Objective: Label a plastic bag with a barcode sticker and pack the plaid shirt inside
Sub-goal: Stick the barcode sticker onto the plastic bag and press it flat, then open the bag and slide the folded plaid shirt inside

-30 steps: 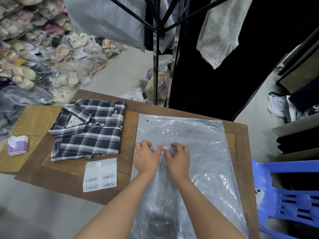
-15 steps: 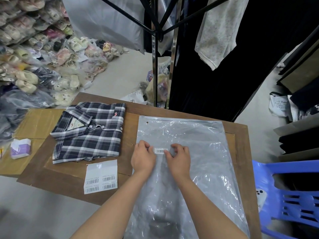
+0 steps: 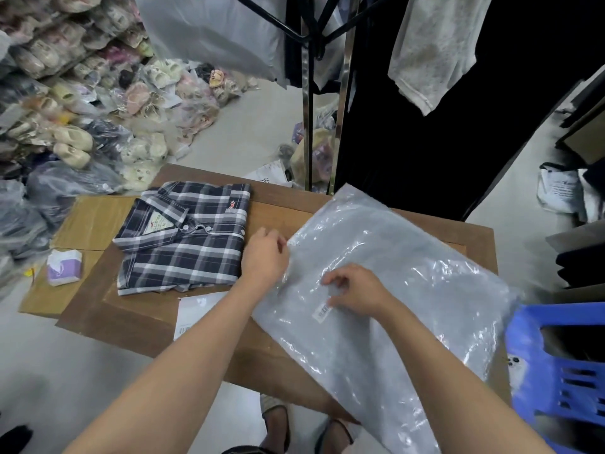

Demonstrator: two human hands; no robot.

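Barcode sticker (image 3: pixel 323 311) on plastic bag (image 3: pixel 409 290)

Two hands (image 3: pixel 265 253) (image 3: pixel 355 290), one plastic bag (image 3: pixel 409 290), one plaid shirt (image 3: pixel 186 237), one barcode sticker (image 3: pixel 323 311), one label sheet (image 3: pixel 193 312)

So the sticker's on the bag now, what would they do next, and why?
Probably find the bag's open end and spread it. The barcode sticker already sits on the plastic, both hands (left, right) hold the bag slanted across the table, and the folded plaid shirt lies beside it, not yet packed.
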